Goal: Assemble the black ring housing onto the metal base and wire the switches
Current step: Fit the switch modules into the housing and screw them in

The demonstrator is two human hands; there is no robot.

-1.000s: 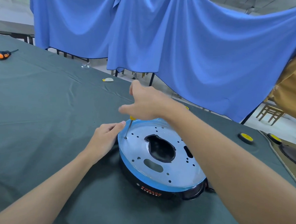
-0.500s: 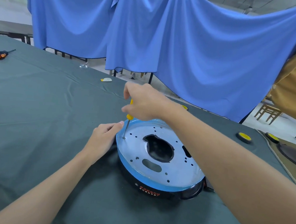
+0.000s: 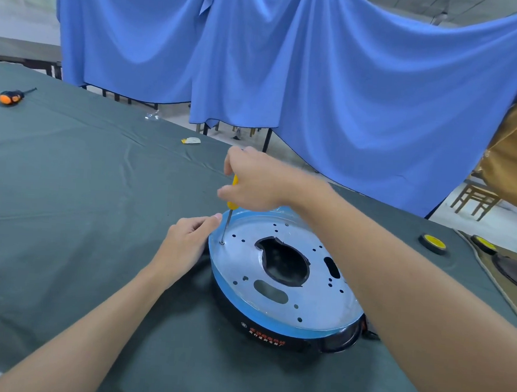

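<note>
Head view: the right hand has re-gripped the screwdriver, tip still in the base's 10 o'clock hole. The left hand rests relaxed against its rim. The base caps the housing on the table, so fastening looks ongoing.

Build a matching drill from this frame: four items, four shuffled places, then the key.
1. yellow screwdriver
2. orange screwdriver
3. left hand
4. yellow-capped disc

A. lying far left on the cloth
B. on the cloth, right of the metal base
C. gripped by the right hand, tip on the base
D. resting at the base's left edge

Pairs: 1-C, 2-A, 3-D, 4-B
</note>
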